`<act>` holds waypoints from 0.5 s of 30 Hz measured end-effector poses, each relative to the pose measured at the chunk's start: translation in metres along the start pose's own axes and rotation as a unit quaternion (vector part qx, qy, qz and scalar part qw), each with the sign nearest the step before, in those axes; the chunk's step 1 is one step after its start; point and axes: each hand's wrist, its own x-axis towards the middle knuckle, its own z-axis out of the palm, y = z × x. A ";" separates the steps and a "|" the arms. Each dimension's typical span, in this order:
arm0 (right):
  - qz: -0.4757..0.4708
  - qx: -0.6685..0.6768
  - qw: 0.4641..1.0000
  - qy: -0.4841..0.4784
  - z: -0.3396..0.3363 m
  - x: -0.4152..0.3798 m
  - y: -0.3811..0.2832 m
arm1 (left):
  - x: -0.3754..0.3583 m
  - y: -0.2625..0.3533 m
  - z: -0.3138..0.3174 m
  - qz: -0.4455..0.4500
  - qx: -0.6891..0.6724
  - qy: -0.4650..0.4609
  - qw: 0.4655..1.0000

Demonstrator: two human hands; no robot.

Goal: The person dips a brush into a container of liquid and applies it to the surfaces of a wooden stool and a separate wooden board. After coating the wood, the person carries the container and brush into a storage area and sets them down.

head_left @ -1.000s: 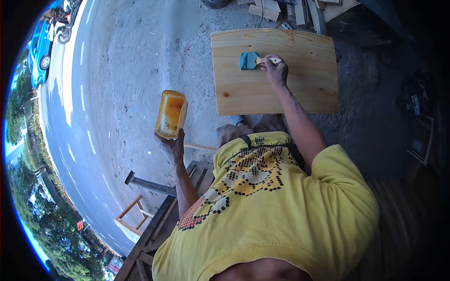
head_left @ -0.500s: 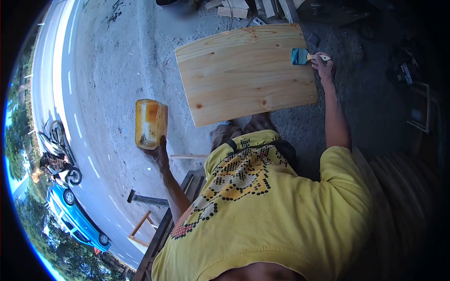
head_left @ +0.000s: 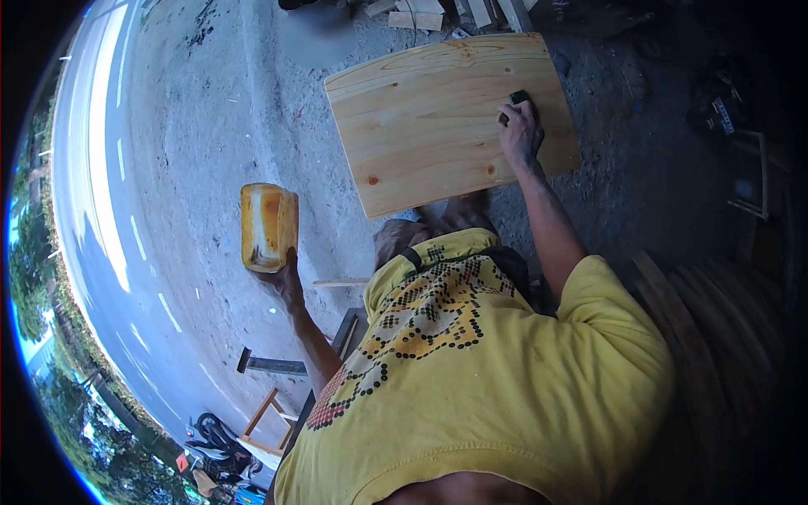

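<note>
Pressing brush point(head_left: 518, 98) on board point(head_left: 429, 118) w/ right hand point(head_left: 522, 135); left hand point(head_left: 288, 282) holds container point(head_left: 268, 226).

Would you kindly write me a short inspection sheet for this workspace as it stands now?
Surface: pale wooden board lying on gritty ground.
Job's things: brush, mostly hidden under the right hand, on the board; amber container held up by the left hand.
Clutter: wood offcuts beyond the board.
Hands: both closed on their items.
Cables: nothing seen.
Surroundings: road on the left, wooden frame nearby.
</note>
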 end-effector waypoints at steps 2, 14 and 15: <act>-0.003 0.051 0.999 -0.011 0.023 -0.016 -0.057 | 0.003 -0.004 -0.010 0.003 0.009 0.000 1.000; -0.123 0.284 0.945 -0.104 0.090 -0.084 -0.293 | 0.016 -0.041 -0.089 -0.001 0.087 0.036 0.996; -0.109 0.354 0.925 -0.090 0.090 -0.084 -0.293 | 0.016 -0.038 -0.090 -0.001 0.086 0.037 0.996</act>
